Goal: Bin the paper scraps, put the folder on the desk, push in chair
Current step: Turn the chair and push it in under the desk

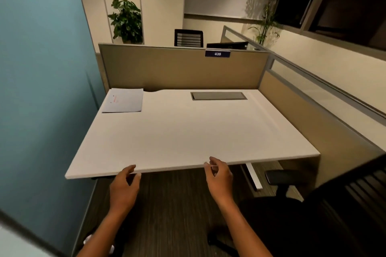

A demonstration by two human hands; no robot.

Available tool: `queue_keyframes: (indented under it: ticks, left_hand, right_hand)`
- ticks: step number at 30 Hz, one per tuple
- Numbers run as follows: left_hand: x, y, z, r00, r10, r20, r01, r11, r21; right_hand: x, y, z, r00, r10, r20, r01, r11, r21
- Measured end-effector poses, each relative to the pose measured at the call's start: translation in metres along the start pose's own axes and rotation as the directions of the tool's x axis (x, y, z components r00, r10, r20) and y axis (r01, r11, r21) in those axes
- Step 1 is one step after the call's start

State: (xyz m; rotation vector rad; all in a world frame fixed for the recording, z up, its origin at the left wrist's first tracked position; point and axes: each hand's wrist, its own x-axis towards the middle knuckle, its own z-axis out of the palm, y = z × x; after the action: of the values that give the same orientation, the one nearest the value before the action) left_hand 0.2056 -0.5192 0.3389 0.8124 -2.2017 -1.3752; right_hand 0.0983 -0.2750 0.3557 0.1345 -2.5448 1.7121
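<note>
progress: folder (123,100) already lies on the counter (188,131), so that step looks done. Chair (325,204) stands pulled out at the right, not tucked under: push-in is left.
scraps: something white and crumpled on the floor near the bottom left (88,239), mostly hidden by the left forearm; could be paper scraps, can't confirm. No bin in view, so the binning status can't be judged.
folder pos: far-left corner of the counter, flat, just beside the back partition (177,67).
folder axis: long axis runs left-right, roughly parallel to the partition; red print on the cover is too small to read, so which way it faces is unclear.
chair: backrest towards the camera at right, armrest (284,176) pointing towards the counter's near right corner.
left hand (125,185): empty, fingers loosely curled, at the counter's near edge.
right hand (219,175): empty, fingers relaxed, at the same edge; contact uncertain.
</note>
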Motion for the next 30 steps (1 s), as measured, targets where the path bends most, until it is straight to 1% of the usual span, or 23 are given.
queue_keyframes:
  ticks: [5,9,11,14,20,25,28,30]
  left_hand:
    - [-0.096,0.012,0.017,0.998,-0.013,0.066,0.013,1.000,-0.003]
    - [-0.160,0.026,0.030,0.992,-0.003,0.128,0.008,0.999,-0.040]
    - [-0.192,0.034,0.036,0.987,0.020,0.161,-0.009,0.998,-0.068]
    - [-0.222,0.042,0.043,0.983,0.066,0.173,-0.051,0.995,-0.091]
    - [-0.312,0.066,0.072,0.947,0.127,0.297,-0.079,0.983,-0.168]
    - [-0.361,0.082,0.108,0.899,0.138,0.415,-0.058,0.978,-0.200]
    - [-0.392,0.106,0.140,0.860,0.150,0.488,-0.035,0.971,-0.237]
    - [-0.411,0.123,0.162,0.834,0.139,0.533,0.010,0.964,-0.267]
  right_hand:
    - [-0.064,0.029,-0.060,1.000,0.010,-0.015,-0.011,0.999,-0.038]
    - [-0.107,0.042,-0.110,0.996,0.050,-0.073,-0.052,0.998,-0.032]
    - [-0.132,0.047,-0.134,0.991,0.058,-0.122,-0.064,0.997,-0.041]
    - [-0.156,0.044,-0.162,0.978,0.041,-0.206,-0.053,0.997,-0.055]
    - [-0.222,0.050,-0.256,0.951,0.045,-0.306,-0.080,0.991,-0.104]
    - [-0.256,0.060,-0.337,0.899,0.045,-0.437,-0.104,0.988,-0.111]
    - [-0.269,0.068,-0.399,0.845,0.039,-0.534,-0.129,0.983,-0.133]
    - [-0.271,0.072,-0.439,0.809,0.032,-0.587,-0.149,0.977,-0.151]
